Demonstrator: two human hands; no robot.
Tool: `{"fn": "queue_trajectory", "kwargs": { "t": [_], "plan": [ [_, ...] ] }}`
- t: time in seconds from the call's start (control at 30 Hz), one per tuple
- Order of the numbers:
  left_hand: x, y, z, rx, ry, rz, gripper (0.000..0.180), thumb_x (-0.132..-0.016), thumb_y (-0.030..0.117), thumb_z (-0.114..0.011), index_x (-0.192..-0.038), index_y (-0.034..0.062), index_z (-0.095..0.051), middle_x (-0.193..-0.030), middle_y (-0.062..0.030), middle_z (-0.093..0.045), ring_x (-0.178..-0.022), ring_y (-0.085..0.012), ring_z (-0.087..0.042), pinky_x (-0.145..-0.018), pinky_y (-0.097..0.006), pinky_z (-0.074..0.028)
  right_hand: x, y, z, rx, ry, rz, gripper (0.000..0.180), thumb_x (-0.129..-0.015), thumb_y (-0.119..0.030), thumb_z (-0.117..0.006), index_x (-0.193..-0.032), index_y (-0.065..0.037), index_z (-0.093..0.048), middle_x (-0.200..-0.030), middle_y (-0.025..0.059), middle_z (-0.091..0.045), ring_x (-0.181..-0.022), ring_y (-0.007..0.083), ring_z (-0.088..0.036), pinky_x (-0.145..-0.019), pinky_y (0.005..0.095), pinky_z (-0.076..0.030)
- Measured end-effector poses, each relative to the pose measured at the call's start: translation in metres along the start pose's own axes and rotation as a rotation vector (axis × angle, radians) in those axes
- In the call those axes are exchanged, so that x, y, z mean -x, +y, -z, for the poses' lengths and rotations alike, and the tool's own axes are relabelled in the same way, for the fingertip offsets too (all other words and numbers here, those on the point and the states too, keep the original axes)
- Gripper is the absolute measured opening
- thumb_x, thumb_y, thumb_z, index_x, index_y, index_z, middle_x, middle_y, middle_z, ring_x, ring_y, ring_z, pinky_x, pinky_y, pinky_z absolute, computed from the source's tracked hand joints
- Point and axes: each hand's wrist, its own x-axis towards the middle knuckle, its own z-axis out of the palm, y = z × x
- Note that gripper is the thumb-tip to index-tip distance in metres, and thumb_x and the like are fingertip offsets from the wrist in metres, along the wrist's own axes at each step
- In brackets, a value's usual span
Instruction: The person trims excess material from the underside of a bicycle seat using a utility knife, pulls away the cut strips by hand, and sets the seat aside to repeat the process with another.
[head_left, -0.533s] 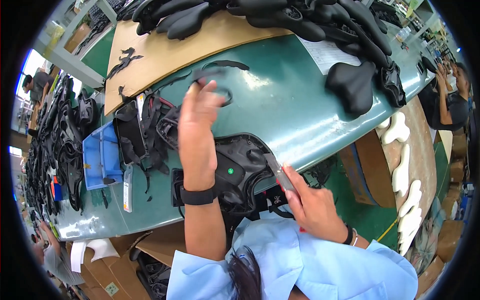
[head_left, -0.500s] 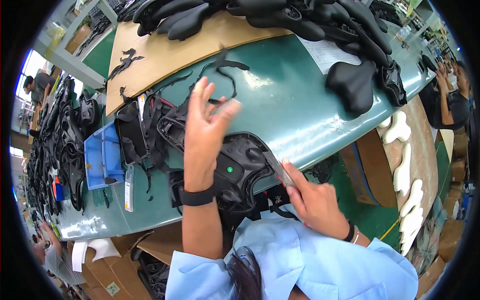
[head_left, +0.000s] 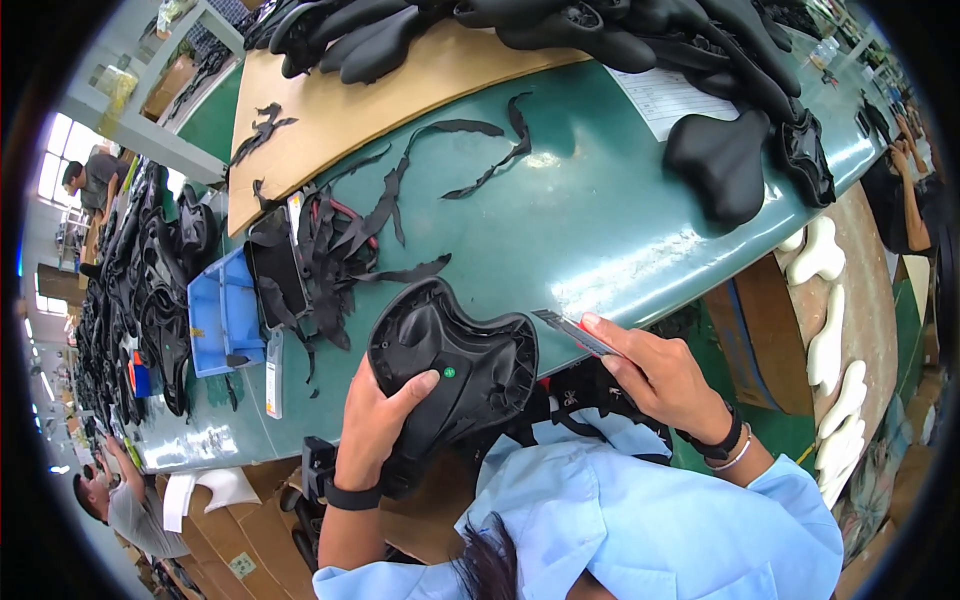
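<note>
My left hand (head_left: 378,420) grips a black bicycle saddle (head_left: 470,375) by its left side, thumb on the underside near a small green round sticker. The saddle's hollow underside faces up, at the near edge of the green table (head_left: 580,230). In my right hand (head_left: 665,375) is a utility knife (head_left: 575,332), its blade pointing left and away from me, apart from the saddle. Black trimmed strips (head_left: 335,260) lie heaped beyond the saddle to the left. One loose strip (head_left: 500,160) lies farther off on the tabletop.
A blue bin (head_left: 222,315) stands left of the strips. Black saddles (head_left: 560,35) are piled at the back on cardboard (head_left: 330,110), beside a paper sheet (head_left: 670,100). One saddle (head_left: 718,165) lies at the right. White foam pieces (head_left: 825,330) line a board at far right. Other people work at both sides.
My left hand has come down from the air and taken hold of the saddle, which is now turned. A loose strip lies on the table. The knife has moved away from the saddle's edge.
</note>
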Motion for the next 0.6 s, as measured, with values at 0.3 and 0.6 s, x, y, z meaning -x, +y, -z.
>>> {"fn": "queue_trajectory", "kwargs": {
  "t": [0.3,0.6],
  "plan": [
    [0.011,0.007,-0.005,-0.161,0.096,-0.068,0.053,-0.081,0.022,-0.079,-0.118,-0.0052,-0.054,-0.105,-0.0139,-0.069,-0.093,-0.0192,-0.065,-0.086,-0.032,-0.050,-0.021,-0.017,0.003,0.431,-0.202,0.063,0.054,-0.085,-0.007,-0.066,-0.137,-0.015,-0.054,-0.066,0.0065,-0.051,-0.053,0.0219,-0.051,-0.048,0.0356,-0.041],
    [0.012,-0.001,-0.008,-0.143,0.134,-0.137,0.053,-0.080,0.023,-0.079,-0.118,-0.0037,-0.054,-0.102,-0.0136,-0.069,-0.092,-0.0198,-0.065,-0.084,-0.032,-0.051,-0.027,-0.014,0.006,0.296,-0.167,0.063,0.055,-0.085,-0.007,-0.066,-0.138,-0.017,-0.053,-0.064,0.0072,-0.046,-0.052,0.0248,-0.050,-0.048,0.0368,-0.040]
  ]
}}
